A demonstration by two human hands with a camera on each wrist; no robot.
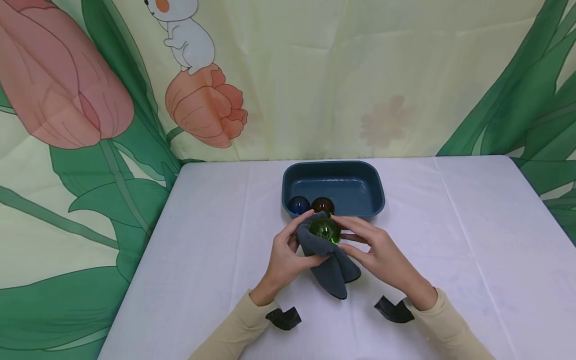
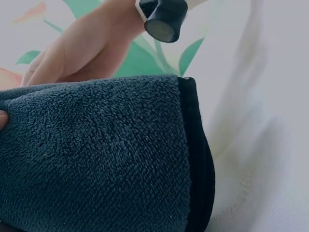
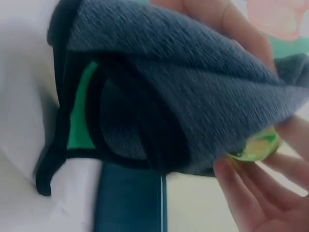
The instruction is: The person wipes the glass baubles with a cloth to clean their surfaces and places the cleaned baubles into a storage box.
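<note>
A clear green glass ball (image 1: 325, 229) sits in a fold of a dark grey-blue cloth (image 1: 333, 275), held above the table just in front of the basin. My left hand (image 1: 288, 255) grips the cloth around the ball, its thumb at the near side. My right hand (image 1: 375, 250) pinches the ball from the right with curled fingers and thumb. In the right wrist view, the green ball (image 3: 256, 147) shows partly between the fingers, under the plush cloth (image 3: 217, 96) with its black edging. Cloth (image 2: 96, 150) fills much of the left wrist view and hides the ball there.
Behind the hands stands a dark blue rectangular basin (image 1: 360, 192). A blue ball (image 1: 299, 204) and a brown ball (image 1: 322, 204) lie side by side in its near left part. White cloth covers the table (image 1: 202, 250); a printed flower curtain (image 1: 292, 100) hangs behind.
</note>
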